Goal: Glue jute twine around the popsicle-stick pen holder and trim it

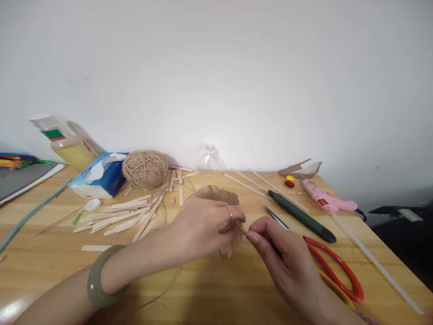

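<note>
A round holder of upright wooden craft sticks [216, 193] stands at the middle of the table, largely hidden behind my left hand [206, 225]. The fingers of that hand curl over its near side and press on brown twine there. To the right, my right hand [280, 253] pinches the twine [243, 231] between thumb and forefinger, a short stretch showing between the two hands. A thin strand runs down over the table below my left wrist. My left hand wears a ring, and a green bangle circles that forearm.
Loose craft sticks [125, 215], a twine ball [145, 169], a tissue pack [101, 176] and a bottle [69, 144] lie left. Right are a green cutter [301, 216], red-handled scissors [352, 275], clear glue sticks [375, 262] and a pink glue gun [328, 198]. A clear bottle top [209, 158] stands behind.
</note>
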{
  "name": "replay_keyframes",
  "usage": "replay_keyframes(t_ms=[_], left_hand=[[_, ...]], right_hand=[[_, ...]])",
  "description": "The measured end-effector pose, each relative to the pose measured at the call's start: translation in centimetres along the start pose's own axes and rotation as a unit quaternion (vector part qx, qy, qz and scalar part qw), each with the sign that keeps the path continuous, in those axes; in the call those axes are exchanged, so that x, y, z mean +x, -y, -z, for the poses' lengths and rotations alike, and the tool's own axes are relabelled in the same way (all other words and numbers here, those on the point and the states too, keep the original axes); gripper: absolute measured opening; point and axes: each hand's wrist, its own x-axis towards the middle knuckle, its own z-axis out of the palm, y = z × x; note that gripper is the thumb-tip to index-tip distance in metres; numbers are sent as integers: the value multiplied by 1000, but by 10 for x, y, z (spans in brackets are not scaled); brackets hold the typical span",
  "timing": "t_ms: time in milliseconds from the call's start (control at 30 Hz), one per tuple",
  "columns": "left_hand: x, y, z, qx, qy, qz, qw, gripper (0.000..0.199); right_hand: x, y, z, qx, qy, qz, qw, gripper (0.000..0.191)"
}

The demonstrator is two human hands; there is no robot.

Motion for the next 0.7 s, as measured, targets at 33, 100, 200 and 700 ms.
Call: replay_keyframes(t_ms=[33, 100, 200, 700], left_hand=[[0, 2, -2, 20, -6, 11, 1000, 17], [1, 6, -6, 52, -17, 40, 998, 20], [1, 11, -6, 73, 1, 47, 996, 24], [-1, 9, 13, -68, 41, 19, 997, 42]], right_hand=[[0, 2, 0, -11, -5, 16, 1000, 22], [0, 4, 0, -34, -7, 40, 999, 21], [2, 3, 3, -51, -11, 37, 998, 21], [13, -24, -4, -118, -10, -4, 993, 24]])
